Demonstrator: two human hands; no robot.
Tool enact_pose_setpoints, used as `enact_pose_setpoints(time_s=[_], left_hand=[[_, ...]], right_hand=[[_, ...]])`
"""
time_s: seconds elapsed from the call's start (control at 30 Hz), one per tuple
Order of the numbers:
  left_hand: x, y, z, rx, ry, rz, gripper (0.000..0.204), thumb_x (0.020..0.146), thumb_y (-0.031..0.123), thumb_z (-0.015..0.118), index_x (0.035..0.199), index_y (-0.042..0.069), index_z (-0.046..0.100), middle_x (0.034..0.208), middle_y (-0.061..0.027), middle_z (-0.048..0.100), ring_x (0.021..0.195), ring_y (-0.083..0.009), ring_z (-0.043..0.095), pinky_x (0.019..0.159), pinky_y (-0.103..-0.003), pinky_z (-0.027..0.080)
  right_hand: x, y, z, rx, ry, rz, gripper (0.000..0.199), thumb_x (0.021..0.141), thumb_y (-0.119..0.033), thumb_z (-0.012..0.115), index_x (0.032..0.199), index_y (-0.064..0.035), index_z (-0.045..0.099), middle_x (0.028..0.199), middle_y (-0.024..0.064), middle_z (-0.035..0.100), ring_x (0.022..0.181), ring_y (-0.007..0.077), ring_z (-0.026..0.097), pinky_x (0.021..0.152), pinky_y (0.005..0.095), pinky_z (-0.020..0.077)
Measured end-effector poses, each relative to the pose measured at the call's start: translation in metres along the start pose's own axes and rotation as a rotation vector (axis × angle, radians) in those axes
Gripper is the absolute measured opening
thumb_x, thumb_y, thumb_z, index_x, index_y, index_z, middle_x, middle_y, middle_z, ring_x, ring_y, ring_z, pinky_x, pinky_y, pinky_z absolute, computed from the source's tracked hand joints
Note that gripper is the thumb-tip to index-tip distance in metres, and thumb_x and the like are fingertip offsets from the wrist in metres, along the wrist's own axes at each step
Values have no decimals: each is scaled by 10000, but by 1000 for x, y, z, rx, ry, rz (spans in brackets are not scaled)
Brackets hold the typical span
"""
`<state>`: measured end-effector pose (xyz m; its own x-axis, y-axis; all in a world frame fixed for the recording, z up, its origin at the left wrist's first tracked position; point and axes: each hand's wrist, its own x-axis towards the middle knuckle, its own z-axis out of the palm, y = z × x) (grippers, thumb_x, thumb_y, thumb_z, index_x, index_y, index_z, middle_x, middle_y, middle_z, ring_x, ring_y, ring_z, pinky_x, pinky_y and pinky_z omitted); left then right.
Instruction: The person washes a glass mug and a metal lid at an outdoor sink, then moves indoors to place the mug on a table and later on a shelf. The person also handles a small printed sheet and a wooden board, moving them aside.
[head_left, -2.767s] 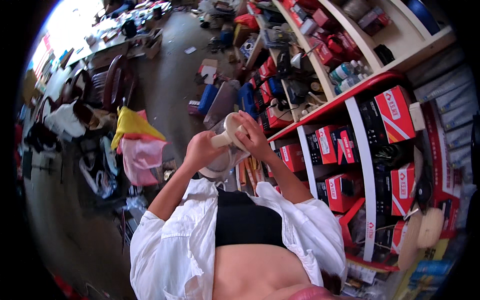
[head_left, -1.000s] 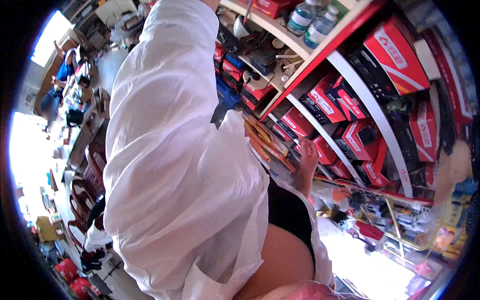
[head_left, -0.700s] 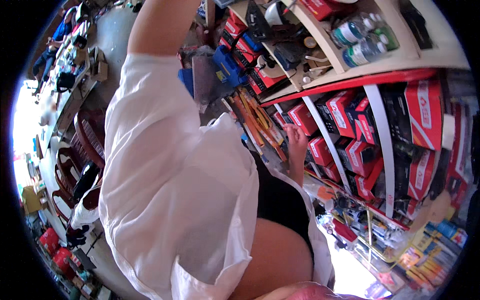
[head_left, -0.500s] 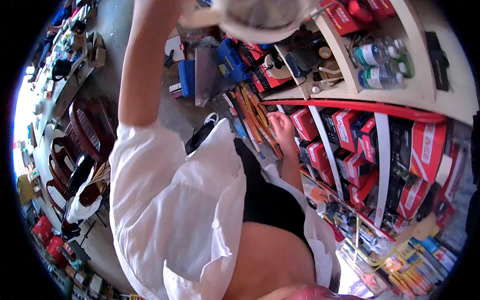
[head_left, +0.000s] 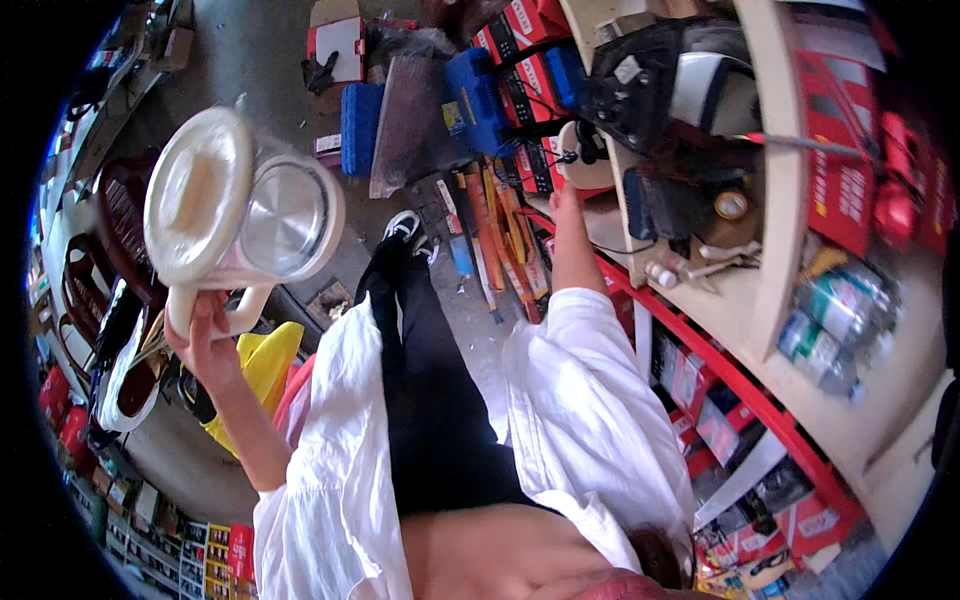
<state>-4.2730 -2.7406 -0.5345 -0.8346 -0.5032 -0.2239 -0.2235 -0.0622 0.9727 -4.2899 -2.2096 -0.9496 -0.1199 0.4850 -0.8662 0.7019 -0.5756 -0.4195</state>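
Observation:
My left hand (head_left: pixel 205 340) is closed round the cream handle of a clear kettle-like jug (head_left: pixel 300 225), held up on the left over the floor. Cream rims frame the jug, and a shiny metal disc shows inside it. At one end is a broad cream round part (head_left: pixel 200 195), seemingly wrapped in thin plastic film. My right hand (head_left: pixel 567 198) reaches to the shelf unit, at the lower edge of a flat beige piece (head_left: pixel 590 168) beside black cables. Its fingers are too small and hidden to read, so I cannot tell whether it grips the piece.
On the right, the cream shelf (head_left: pixel 785 200) holds a black bag (head_left: pixel 640 90), a tape roll (head_left: pixel 731 205), water bottles (head_left: pixel 835 315) and red boxes. Blue cases (head_left: pixel 362 130) and orange-yellow long pieces (head_left: pixel 505 235) lie on the floor ahead. Dark wooden chairs (head_left: pixel 125 220) stand left.
My left hand has brought the jug from the top centre down to the left. My right hand has moved up to the beige piece by the shelf. The view has shifted.

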Motion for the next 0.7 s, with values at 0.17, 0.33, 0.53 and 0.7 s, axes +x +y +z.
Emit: enact_pose_setpoints(time_s=[0.17, 0.33, 0.53, 0.7], left_hand=[[-2, -43, -7, 54, 32, -76, 239, 796, 164, 594, 909, -40, 542, 632, -28, 494, 578, -93, 455, 676, -261, 399], [-14, -78, -2, 38, 51, -156, 262, 805, 167, 589, 938, -54, 539, 626, -21, 481, 566, -91, 440, 704, -266, 392], [-29, -109, 2, 27, 24, -221, 290, 791, 159, 599, 968, -61, 534, 742, -64, 534, 557, -80, 457, 634, -224, 407], [-37, -125, 9, 93, 5, -348, 294, 782, 159, 630, 967, -52, 545, 774, -94, 562, 553, -79, 475, 535, -173, 369]], right_hand=[[39, -8, 18, 572, -20, 116, 597, 765, -567, 550, 1080, -63, 493, 1106, 87, 511, 993, 180, 487, 774, 318, 439], [15, -12, 35, 550, -186, 78, 752, 726, -661, 523, 1170, -58, 452, 1199, 87, 483, 1071, 236, 457, 928, 390, 348], [40, 6, 57, 627, -364, -147, 614, 750, -654, 538, 1058, -123, 556, 965, 24, 588, 952, 140, 512, 951, 319, 325], [63, -2, 77, 643, -441, -335, 495, 793, -610, 513, 883, -129, 584, 864, -23, 609, 807, 115, 556, 682, 250, 406]])
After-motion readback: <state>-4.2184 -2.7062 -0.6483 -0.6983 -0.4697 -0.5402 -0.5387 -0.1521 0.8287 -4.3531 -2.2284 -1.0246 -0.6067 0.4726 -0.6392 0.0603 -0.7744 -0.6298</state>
